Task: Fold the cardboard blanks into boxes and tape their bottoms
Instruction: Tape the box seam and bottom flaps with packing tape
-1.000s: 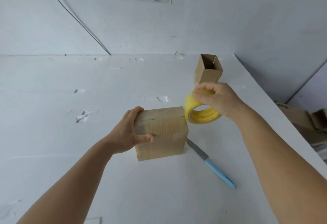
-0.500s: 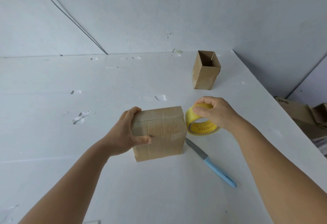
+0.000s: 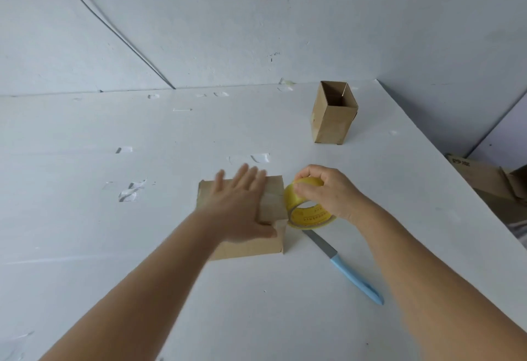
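Note:
A brown cardboard box [image 3: 248, 248] lies bottom-up in the middle of the white table [image 3: 114, 246]. My left hand [image 3: 238, 206] lies flat on its top, fingers spread and blurred by motion. My right hand [image 3: 328, 192] grips a yellow tape roll [image 3: 306, 213] at the box's right edge. Clear tape runs from the roll onto the box top. A second box [image 3: 333, 114] stands upright and open-topped at the far right of the table.
A knife with a blue handle [image 3: 349, 270] lies on the table right of the box, blade toward the roll. Flattened cardboard [image 3: 490, 181] is stacked beyond the table's right edge. Tape scraps [image 3: 129, 191] stick to the table at left. A wall rises behind.
My left hand left the box's left side and now lies flat on its top, sweeping over it. My right hand has lowered the tape roll to the box's right edge.

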The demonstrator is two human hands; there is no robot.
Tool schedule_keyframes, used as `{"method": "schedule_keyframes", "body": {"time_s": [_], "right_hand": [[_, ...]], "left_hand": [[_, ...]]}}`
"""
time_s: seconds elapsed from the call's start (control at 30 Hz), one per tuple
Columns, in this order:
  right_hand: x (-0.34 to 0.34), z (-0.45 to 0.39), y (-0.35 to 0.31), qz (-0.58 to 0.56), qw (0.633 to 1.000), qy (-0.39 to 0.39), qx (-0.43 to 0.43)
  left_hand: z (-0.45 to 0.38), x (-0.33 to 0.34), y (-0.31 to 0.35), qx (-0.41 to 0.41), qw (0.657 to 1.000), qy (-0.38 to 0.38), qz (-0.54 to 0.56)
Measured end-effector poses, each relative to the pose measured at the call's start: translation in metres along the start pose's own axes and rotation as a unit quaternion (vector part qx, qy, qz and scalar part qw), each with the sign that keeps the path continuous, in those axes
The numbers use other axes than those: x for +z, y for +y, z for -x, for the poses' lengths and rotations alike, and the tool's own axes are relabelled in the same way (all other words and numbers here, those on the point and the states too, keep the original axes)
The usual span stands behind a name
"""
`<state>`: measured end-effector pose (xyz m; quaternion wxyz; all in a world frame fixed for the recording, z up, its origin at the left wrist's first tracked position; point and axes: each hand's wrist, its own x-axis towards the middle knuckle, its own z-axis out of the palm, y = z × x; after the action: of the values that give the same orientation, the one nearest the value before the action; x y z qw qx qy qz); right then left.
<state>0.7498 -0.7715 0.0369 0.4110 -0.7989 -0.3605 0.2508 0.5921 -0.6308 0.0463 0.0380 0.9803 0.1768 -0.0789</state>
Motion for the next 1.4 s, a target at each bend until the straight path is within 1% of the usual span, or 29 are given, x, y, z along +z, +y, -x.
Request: {"method": "schedule_keyframes", "body": {"time_s": [0.1,0.2,0.3,0.37,0.5,0.6,0.67,0.7,0.73,0.77,0.8,0.83,0.87,0.9,1.03,1.17,1.2,1.3,1.33,1.4], "right_hand": [[0.004,-0.001,-0.002,0.044,0.999,0.008,-0.010],[0.002,0.002,-0.006,0.088,0.996,0.007,-0.014],[0.008,0.002,-0.011,0.113,0.993,-0.001,-0.036],[0.009,0.002,-0.009,0.074,0.996,-0.032,-0.035],[0.012,0.006,0.009,-0.055,0.996,-0.071,-0.005],[0.015,0.007,0.020,-0.187,0.977,-0.097,0.013],[0.013,0.007,0.025,-0.230,0.968,-0.100,0.004],[0.013,0.006,0.026,-0.229,0.969,-0.096,-0.001],[0.012,0.006,0.026,-0.209,0.973,-0.093,-0.003],[0.011,0.004,0.027,-0.155,0.984,-0.093,-0.001],[0.011,0.002,0.027,-0.073,0.993,-0.096,0.009],[0.011,0.000,0.028,0.020,0.994,-0.101,0.026],[0.013,-0.001,0.031,0.088,0.990,-0.104,0.045],[0.014,-0.002,0.032,0.113,0.986,-0.109,0.061],[0.013,0.001,0.027,0.135,0.981,-0.117,0.069],[0.003,0.007,0.022,0.111,0.988,-0.093,0.059],[0.002,0.008,0.021,0.121,0.987,-0.085,0.057],[0.003,0.010,0.016,0.153,0.985,-0.060,0.058],[0.004,0.011,0.014,0.160,0.984,-0.055,0.060],[0.007,0.013,0.012,0.168,0.983,-0.049,0.064]], "left_hand": [[-0.010,0.002,0.024,0.034,0.999,0.019,-0.018],[-0.010,0.005,0.021,0.065,0.996,0.045,-0.034],[-0.004,0.010,0.015,0.062,0.994,0.080,-0.042],[0.001,0.010,0.009,0.047,0.996,0.077,-0.028],[0.007,0.010,-0.004,0.039,0.997,0.070,0.006],[0.009,0.013,-0.005,0.033,0.997,0.067,0.018],[0.009,0.015,-0.005,0.033,0.997,0.065,0.014],[0.008,0.015,-0.006,0.033,0.997,0.064,0.013],[0.008,0.016,-0.006,0.033,0.997,0.062,0.011],[0.008,0.016,-0.006,0.032,0.998,0.060,0.010],[0.007,0.016,-0.006,0.032,0.998,0.056,0.010],[0.007,0.017,-0.005,0.033,0.998,0.052,0.010],[0.007,0.018,-0.005,0.034,0.998,0.049,0.009],[0.007,0.019,-0.006,0.034,0.998,0.050,0.009],[0.007,0.010,-0.008,0.041,0.999,0.024,0.023],[-0.001,-0.009,-0.003,0.015,0.994,-0.013,0.105],[-0.007,-0.015,-0.001,0.016,0.994,-0.027,0.101],[-0.035,-0.034,0.014,0.081,0.991,-0.103,0.035],[-0.045,-0.039,0.020,0.095,0.986,-0.133,0.029],[-0.063,-0.041,0.030,0.098,0.976,-0.188,0.042]]}}
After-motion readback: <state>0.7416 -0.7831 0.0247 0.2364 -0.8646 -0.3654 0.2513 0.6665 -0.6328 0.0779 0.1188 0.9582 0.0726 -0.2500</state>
